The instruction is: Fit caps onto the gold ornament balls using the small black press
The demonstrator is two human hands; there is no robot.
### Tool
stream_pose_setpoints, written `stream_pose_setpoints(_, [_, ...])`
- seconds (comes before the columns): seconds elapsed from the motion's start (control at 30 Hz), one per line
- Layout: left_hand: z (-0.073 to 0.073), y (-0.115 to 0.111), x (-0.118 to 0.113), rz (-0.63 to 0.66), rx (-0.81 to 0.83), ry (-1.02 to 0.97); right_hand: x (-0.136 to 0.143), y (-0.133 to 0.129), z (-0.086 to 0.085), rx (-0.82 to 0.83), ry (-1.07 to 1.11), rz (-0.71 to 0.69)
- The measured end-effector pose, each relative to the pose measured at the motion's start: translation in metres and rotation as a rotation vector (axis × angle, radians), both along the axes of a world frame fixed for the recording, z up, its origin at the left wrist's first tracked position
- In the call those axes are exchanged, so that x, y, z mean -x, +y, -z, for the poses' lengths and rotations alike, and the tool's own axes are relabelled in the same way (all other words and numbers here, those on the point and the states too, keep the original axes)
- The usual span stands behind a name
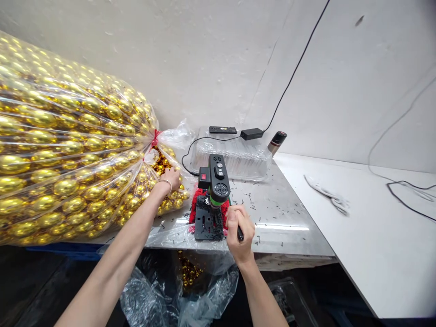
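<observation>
My left hand (172,178), with a bracelet at the wrist, reaches among shiny gold balls (175,200) at the mouth of a clear plastic bag. Its fingers are curled down; whatever lies in them is hidden. My right hand (241,229) is closed around a black lever handle (240,234) beside a small black machine (220,179). The machine has a red switch (203,176), round vents and a green ring underneath. Below its head is a black slotted base plate (204,222), strewn with small black bits. Red material (195,204) shows on both sides of the plate.
A huge tied bag of gold balls (68,150) fills the left. Behind the machine are a clear plastic tray (235,159), a remote (222,130), a power adapter (252,133) and a tumbler (277,143). Gloves (327,194) lie right. An open plastic bag (218,295) hangs below the table edge.
</observation>
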State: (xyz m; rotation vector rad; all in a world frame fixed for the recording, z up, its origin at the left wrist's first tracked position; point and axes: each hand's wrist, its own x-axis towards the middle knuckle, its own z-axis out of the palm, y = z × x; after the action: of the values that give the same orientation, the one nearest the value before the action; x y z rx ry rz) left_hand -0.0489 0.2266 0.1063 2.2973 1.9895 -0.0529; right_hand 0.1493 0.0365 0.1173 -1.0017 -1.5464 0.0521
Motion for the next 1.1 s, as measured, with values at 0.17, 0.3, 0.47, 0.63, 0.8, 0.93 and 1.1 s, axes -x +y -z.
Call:
stream_pose_setpoints(0.17, [0.010,0.019,0.003,0.083,0.113,0.040,-0.001,0.000,0.004,-0.009,0.006,-0.013])
stream_pose_setpoints(0.3, [0.013,0.020,0.003,0.079,0.136,0.080,-0.001,0.001,0.006,-0.008,0.003,-0.010])
stream_pose_setpoints(0.47, [0.018,0.021,-0.004,0.041,0.116,0.104,-0.003,0.000,0.006,0.003,-0.031,-0.021])
stream_pose_setpoints(0.63, [0.024,0.022,-0.001,0.016,0.112,0.090,-0.003,0.000,0.007,-0.001,-0.040,-0.008])
stream_pose_setpoints(0.8, [0.023,0.016,0.000,0.017,0.110,0.049,-0.002,0.001,0.009,-0.013,-0.035,-0.012])
stream_pose_setpoints(0.93, [0.018,0.013,-0.002,-0.017,0.106,-0.050,-0.003,0.001,0.009,-0.017,-0.042,-0.022])
stream_pose_setpoints(1.1, [0.004,0.013,0.004,-0.050,0.125,-0.310,-0.003,0.001,0.010,-0.015,-0.045,-0.023])
